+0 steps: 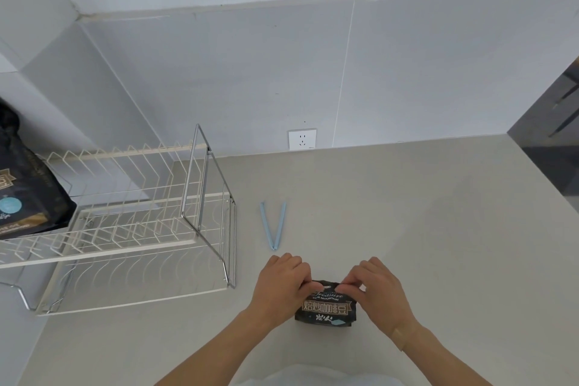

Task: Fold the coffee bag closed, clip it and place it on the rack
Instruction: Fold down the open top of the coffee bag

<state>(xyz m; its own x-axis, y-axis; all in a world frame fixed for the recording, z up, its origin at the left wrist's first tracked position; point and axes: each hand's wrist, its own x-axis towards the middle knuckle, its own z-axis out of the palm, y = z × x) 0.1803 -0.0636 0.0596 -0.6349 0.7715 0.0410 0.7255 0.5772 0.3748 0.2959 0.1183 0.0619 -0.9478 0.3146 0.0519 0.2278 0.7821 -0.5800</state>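
A small black coffee bag [326, 307] with white and gold lettering stands upright on the counter close to me. My left hand [282, 283] pinches the left end of its top edge, and my right hand [374, 287] pinches the right end, pressing the top down. A light blue bag clip [273, 226] lies spread in a V on the counter just beyond my hands, untouched. The white wire rack [125, 229] with a chrome frame stands to the left.
A larger black coffee bag [25, 194] sits on the rack's upper tier at the far left. A wall socket [302, 139] is on the backsplash behind the clip. The counter's right edge [539, 185] drops to a dark floor.
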